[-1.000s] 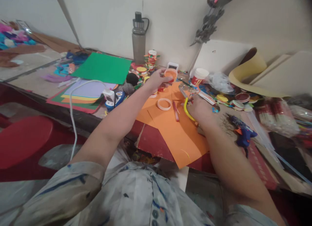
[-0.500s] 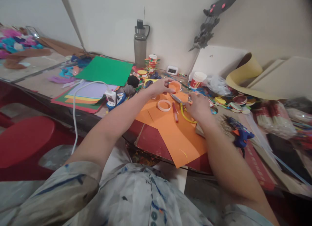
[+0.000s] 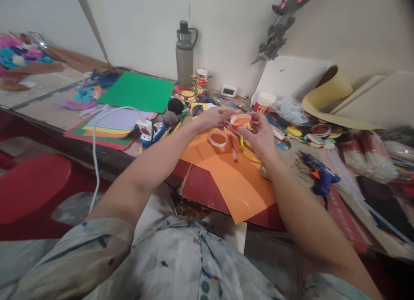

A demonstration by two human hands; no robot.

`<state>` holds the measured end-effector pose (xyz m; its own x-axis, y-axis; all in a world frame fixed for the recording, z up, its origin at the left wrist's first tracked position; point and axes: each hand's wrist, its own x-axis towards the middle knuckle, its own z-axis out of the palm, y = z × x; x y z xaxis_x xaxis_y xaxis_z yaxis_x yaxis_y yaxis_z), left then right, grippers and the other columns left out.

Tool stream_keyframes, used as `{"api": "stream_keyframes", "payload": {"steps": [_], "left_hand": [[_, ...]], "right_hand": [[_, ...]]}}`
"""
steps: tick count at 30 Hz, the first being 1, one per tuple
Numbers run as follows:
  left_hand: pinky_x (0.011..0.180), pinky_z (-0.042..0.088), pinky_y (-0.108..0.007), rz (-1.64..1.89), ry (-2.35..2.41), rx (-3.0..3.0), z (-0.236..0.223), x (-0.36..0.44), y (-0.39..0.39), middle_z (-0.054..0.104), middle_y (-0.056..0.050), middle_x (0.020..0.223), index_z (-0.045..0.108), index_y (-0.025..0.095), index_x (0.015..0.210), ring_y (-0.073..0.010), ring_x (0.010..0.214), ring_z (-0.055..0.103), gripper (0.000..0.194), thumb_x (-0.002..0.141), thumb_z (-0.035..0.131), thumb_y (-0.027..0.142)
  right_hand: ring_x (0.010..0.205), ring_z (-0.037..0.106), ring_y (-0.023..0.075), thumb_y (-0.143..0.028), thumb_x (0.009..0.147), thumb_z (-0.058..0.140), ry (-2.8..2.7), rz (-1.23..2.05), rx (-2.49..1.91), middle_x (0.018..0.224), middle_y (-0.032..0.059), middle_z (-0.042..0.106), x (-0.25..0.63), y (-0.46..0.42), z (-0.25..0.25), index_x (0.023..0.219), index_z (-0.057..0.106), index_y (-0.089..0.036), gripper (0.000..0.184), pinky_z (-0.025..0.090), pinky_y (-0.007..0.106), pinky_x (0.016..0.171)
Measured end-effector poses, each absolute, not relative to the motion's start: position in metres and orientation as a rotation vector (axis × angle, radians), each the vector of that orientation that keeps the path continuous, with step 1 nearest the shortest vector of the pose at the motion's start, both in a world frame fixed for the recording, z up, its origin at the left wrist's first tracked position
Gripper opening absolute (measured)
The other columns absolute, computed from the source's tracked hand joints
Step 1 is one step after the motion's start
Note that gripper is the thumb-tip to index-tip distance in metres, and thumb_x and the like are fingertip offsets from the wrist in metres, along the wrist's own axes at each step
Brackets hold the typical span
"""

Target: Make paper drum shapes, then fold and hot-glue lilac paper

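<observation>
A ring that looks cut from a paper cup [image 3: 237, 126], red and white outside, is held between my two hands just above the orange paper [image 3: 241, 179]. My right hand [image 3: 261, 134] grips its right side, with thumb in front and fingers behind. The fingers of my left hand [image 3: 216, 118] close on its left edge, though the fingertips are partly hidden. Under my right hand lie yellow-handled scissors [image 3: 248, 153]. Beside them are a red pen [image 3: 233, 150] and a second, pale ring [image 3: 210, 139], both resting on the orange paper.
A red-and-white paper cup [image 3: 263, 102] stands behind my right hand. A glue gun [image 3: 324, 179] lies at the right. Coloured sheets, topped by a green sheet [image 3: 137, 92], and a power strip [image 3: 155, 134] with a white cable are at the left. A grey bottle [image 3: 184, 60] stands by the wall.
My right hand has let go of the scissors and moved up to the cup ring. The ring, earlier in my left hand alone, has shifted right and tilted, showing its red outer side.
</observation>
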<state>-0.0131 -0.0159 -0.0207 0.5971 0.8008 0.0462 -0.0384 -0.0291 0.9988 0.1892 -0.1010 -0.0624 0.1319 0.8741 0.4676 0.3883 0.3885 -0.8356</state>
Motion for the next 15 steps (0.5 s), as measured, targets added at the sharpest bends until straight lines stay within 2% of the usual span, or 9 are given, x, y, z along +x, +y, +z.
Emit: {"api": "stream_keyframes", "payload": {"steps": [2,5,8,11,15], "left_hand": [[0.063,0.048,-0.021,0.988,0.763,1.409,-0.019,-0.014,-0.011,0.08,-0.008,0.088,0.076,0.014,0.096,-0.0089,0.063,0.07,0.036,0.109,0.078,0.047],[0.058,0.042,-0.019,1.251,0.825,1.289,-0.019,-0.016,-0.001,0.076,-0.002,0.078,0.069,0.015,0.09,-0.0055,0.057,0.062,0.031,0.115,0.07,0.033],[0.053,0.036,-0.019,1.363,0.877,1.229,-0.023,-0.018,0.008,0.07,0.002,0.069,0.065,0.017,0.084,-0.0047,0.053,0.057,0.032,0.116,0.063,0.019],[0.054,0.036,-0.018,1.406,0.927,1.227,-0.026,-0.02,0.014,0.068,0.003,0.066,0.064,0.018,0.08,-0.0042,0.053,0.055,0.034,0.114,0.065,0.015],[0.058,0.04,-0.019,1.447,0.925,1.207,-0.028,-0.019,0.015,0.068,0.003,0.066,0.063,0.02,0.077,-0.0051,0.055,0.055,0.034,0.11,0.073,0.016]], "right_hand": [[0.114,0.074,0.027,-0.046,0.078,0.084,-1.455,0.481,-1.185,0.134,0.0102,0.07,0.187,-0.102,-0.063,0.125,0.06,-0.028,0.056,0.067,0.049,0.099],[0.106,0.072,0.0255,-0.043,0.075,0.085,-1.478,0.466,-1.213,0.131,0.0098,0.067,0.18,-0.104,-0.065,0.122,0.059,-0.029,0.056,0.069,0.047,0.091],[0.099,0.072,0.0241,-0.045,0.075,0.089,-1.525,0.522,-1.257,0.128,0.009,0.065,0.172,-0.108,-0.068,0.126,0.061,-0.029,0.061,0.069,0.047,0.087],[0.098,0.072,0.0243,-0.053,0.078,0.091,-1.601,0.487,-1.308,0.13,0.0099,0.063,0.167,-0.11,-0.071,0.131,0.066,-0.029,0.063,0.07,0.049,0.087],[0.106,0.072,0.0271,-0.056,0.09,0.084,-1.711,0.342,-1.386,0.139,0.0144,0.061,0.166,-0.111,-0.068,0.145,0.071,-0.029,0.063,0.069,0.056,0.098]]}}
